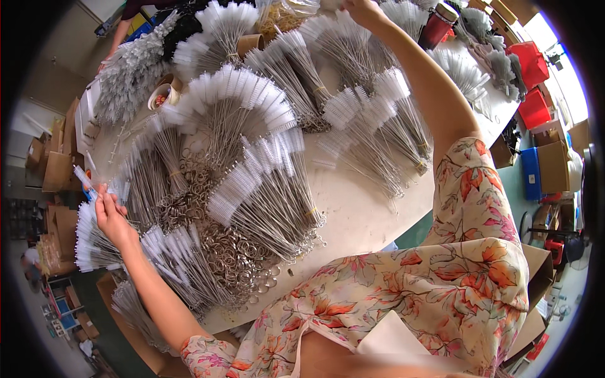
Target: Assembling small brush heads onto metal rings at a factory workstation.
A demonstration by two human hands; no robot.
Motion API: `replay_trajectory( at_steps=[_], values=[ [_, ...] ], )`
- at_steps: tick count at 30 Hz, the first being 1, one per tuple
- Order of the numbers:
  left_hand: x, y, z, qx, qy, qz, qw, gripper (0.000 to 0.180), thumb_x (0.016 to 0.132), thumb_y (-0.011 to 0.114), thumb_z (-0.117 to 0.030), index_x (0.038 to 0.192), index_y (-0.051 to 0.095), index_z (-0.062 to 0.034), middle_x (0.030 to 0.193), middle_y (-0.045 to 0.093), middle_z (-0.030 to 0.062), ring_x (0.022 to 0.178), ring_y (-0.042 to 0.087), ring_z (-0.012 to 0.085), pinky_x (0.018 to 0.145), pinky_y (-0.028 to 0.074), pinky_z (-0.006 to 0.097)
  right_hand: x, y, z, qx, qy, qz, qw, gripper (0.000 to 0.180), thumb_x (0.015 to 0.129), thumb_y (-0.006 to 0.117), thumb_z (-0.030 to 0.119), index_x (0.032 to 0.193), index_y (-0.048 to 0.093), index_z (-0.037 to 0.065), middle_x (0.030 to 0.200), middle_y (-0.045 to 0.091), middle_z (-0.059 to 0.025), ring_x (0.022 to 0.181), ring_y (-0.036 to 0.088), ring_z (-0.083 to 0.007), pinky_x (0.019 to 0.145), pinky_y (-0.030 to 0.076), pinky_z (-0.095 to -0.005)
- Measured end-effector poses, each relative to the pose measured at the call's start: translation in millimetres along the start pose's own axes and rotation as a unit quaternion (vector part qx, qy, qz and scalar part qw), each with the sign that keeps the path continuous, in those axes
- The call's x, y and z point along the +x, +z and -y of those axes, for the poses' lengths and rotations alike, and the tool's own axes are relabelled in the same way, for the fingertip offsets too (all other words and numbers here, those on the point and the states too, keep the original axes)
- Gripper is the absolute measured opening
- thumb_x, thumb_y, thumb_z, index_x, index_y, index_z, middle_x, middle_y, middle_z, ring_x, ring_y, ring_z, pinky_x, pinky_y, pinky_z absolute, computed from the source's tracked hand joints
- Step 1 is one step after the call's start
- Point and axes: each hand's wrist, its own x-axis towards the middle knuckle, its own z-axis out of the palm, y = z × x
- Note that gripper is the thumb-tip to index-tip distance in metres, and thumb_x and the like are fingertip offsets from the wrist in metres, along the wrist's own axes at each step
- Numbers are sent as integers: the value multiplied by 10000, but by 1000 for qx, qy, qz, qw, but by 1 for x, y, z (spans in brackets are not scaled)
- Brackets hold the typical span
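At the left side of the table my left hand (112, 218) is closed, its fingers bent around a slender blue-and-white thing (84, 178) whose kind I cannot make out. White-bristled wire brushes (94, 242) lie right beside and below that hand. My right arm stretches across to the far side, where my right hand (364, 12) is at the top edge of the picture. Its fingertips are partly cut off, so what they touch is unclear. Closest to it are a bundle of wire brushes (337, 38) and a clear plastic bag (293, 9).
Brush bundles (271, 189) with looped wire ends cover much of the pale table (353, 217). A heap of metal rings (236, 261) lies near the front. Farther off are a tape roll (165, 94), a red tumbler (439, 25) and another person's arm (118, 34). Cardboard boxes (553, 167) flank the table.
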Motion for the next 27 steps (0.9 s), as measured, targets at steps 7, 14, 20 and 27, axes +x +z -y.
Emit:
replay_trajectory(
  at_steps=[7,14,20,27],
  values=[
    [-65,-20,-9,-15,-143,153,978,279,928,484,-237,1049,591,-10,727,486,-26,499,348,-8,368,244,136,-38,-3,47,96,281,133,945,382,646,697,439,855,696,119,827,663,-78,809,629,-222,771,485,-332],
    [-125,-4,-14,-193,-184,177,947,264,911,508,-226,941,610,15,708,498,-8,503,362,26,401,266,159,-32,-100,75,233,177,-102,951,223,854,528,299,844,608,91,704,579,-39,721,585,-172,640,469,-304],
    [-184,71,-76,-96,25,256,962,223,919,477,-134,1080,569,-10,640,476,-25,475,398,16,391,302,160,-112,-190,260,789,7,10,614,219,873,508,265,887,581,59,765,575,-36,720,564,-163,665,468,-280],
    [-229,107,-50,57,352,165,920,188,808,561,18,994,543,2,918,549,104,747,557,189,647,471,285,-233,-179,361,818,-47,88,566,338,855,590,193,1147,548,27,1186,474,-65,1075,455,-163,911,381,-297]
  ],
)
